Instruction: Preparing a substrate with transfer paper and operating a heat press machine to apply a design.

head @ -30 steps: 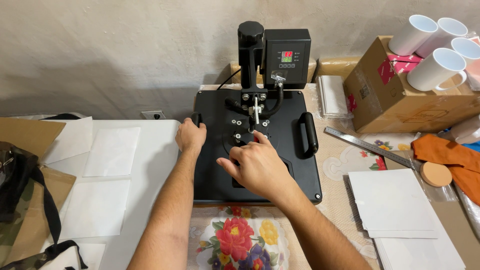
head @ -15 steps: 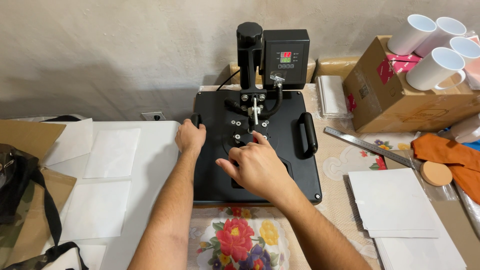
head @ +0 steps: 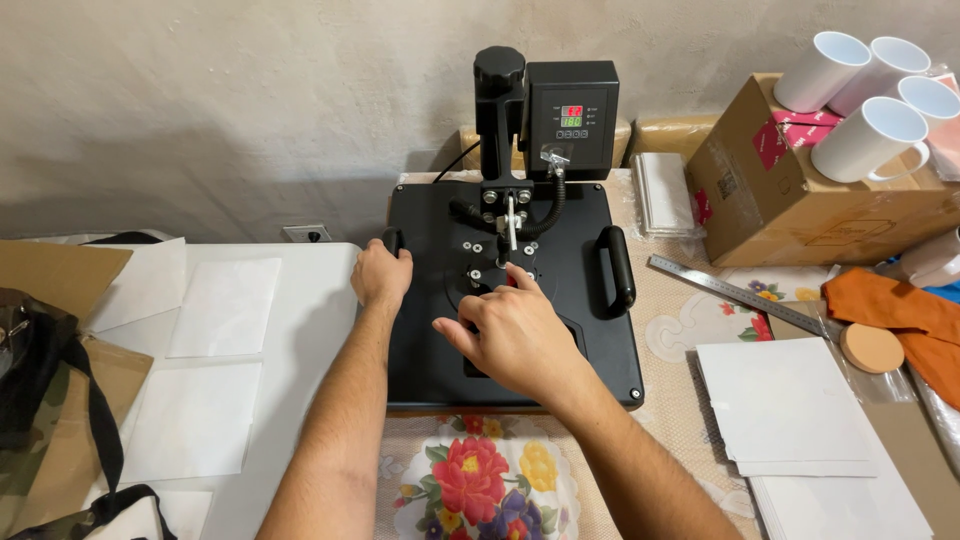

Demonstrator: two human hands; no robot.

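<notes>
Nearest the camera, between the two forearms, a table mat printed with red, yellow and purple flowers [head: 478, 485] lies on the table just short of the hands. The right hand [head: 508, 328] rests palm-down on the top plate of a black heat press [head: 560, 330], fingers loosely curled and spread, the index finger stretched forward to the small round fitting at the plate's centre; it lies on the metal and clasps nothing that can be seen. The left hand [head: 381, 275] sits at the press's left edge, fingers folded around the left side handle [head: 390, 241], most of which it hides. On the far side of the right hand the matching right side handle [head: 617, 266] stands free. Outward from the left hand, sheets of white paper [head: 224, 306] lie on a white surface, with a camouflage bag and its black strap [head: 40, 400] further out at the near corner. Outward from the right hand lies a stack of white sheets [head: 785, 405], and beyond it a cork disc [head: 871, 348], an orange cloth [head: 890, 300] and a metal ruler [head: 740, 296] lying slantwise. Beyond both hands the press's upright post [head: 498, 110] and its control box with lit display [head: 571, 115] rise against the wall. Farthest to the right, a cardboard box [head: 800, 205] carries white mugs [head: 865, 140] lying on their sides.
</notes>
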